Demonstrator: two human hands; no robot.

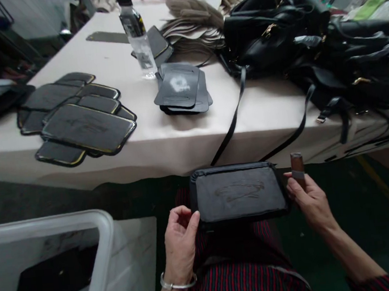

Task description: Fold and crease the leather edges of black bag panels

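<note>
Above my lap is a black rectangular bag piece (239, 194) with a raised dark rim and brownish smears across its flat middle. My left hand (181, 232) grips its left edge between thumb and fingers. At the right edge, my right hand (308, 200) is closed around a short brown tool (297, 169) with a grey band, its end pointing up. Whether those right fingers also touch the bag piece I cannot tell. The underside of the piece is hidden.
On the cloth-covered table (114, 172) lie overlapping dark panels with yellowish edges (88, 124), stacked black pieces (181, 89), a plastic bottle (138, 40), layered beige pieces (192, 25) and black bags (274, 40) with hanging straps. A white bin (106, 229) stands at lower left.
</note>
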